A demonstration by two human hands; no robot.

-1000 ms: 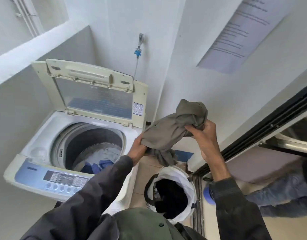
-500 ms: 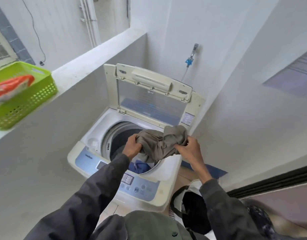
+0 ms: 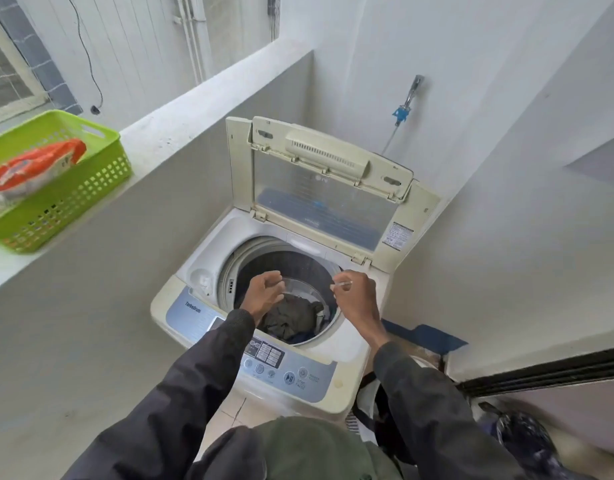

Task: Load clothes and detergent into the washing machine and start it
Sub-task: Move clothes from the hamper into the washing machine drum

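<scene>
A white top-loading washing machine [image 3: 194, 271] stands in the corner with its lid [image 3: 319, 192] raised. An olive-grey garment [image 3: 291, 318] lies in the drum on top of blue and white clothes. My left hand [image 3: 264, 292] hovers over the drum's left side, fingers loosely curled, holding nothing. My right hand [image 3: 355, 294] hangs over the drum's right rim, fingers bent and empty. An orange detergent pack [image 3: 28, 171] lies in a green basket [image 3: 66, 202] on the ledge at left.
The control panel [image 3: 284, 370] faces me below the drum. A white laundry bag [image 3: 374, 403] with dark clothes sits on the floor to the right of the machine. A tap [image 3: 411, 95] is on the back wall. A sliding door track [image 3: 541, 372] runs at right.
Both hands carried the olive-grey garment from above the laundry bag over to the drum and let it go. It now lies inside the drum and both hands are empty.
</scene>
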